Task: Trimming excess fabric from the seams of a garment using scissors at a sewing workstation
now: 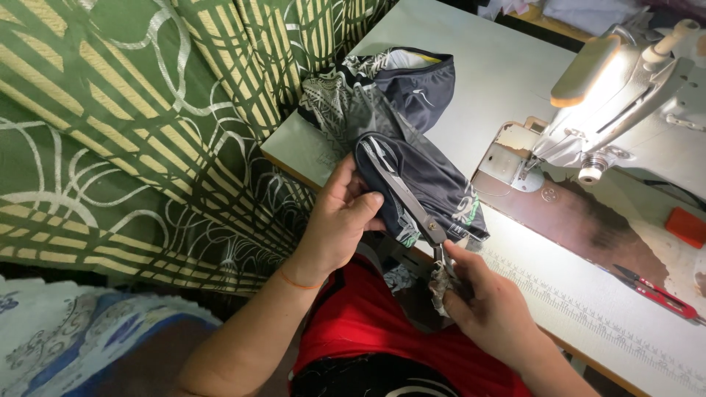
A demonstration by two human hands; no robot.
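The left hand (340, 220) is closed around a fold of dark patterned fabric (423, 184), thumb on top, lifting it clear of the table (515, 66) edge so the cloth hangs taut where the blades can meet it. The right hand (491, 309) is curled shut on the handles of a pair of scissors (408, 198), whose long blades lie across the fabric, pointing away from the person. More of the same fabric trails back onto the table. Just right of it stands a sewing machine (625, 110) with its lamp lit, and small red-handled snips (658, 292) lie near the table's front edge. A green patterned curtain (132, 132) hangs at left.
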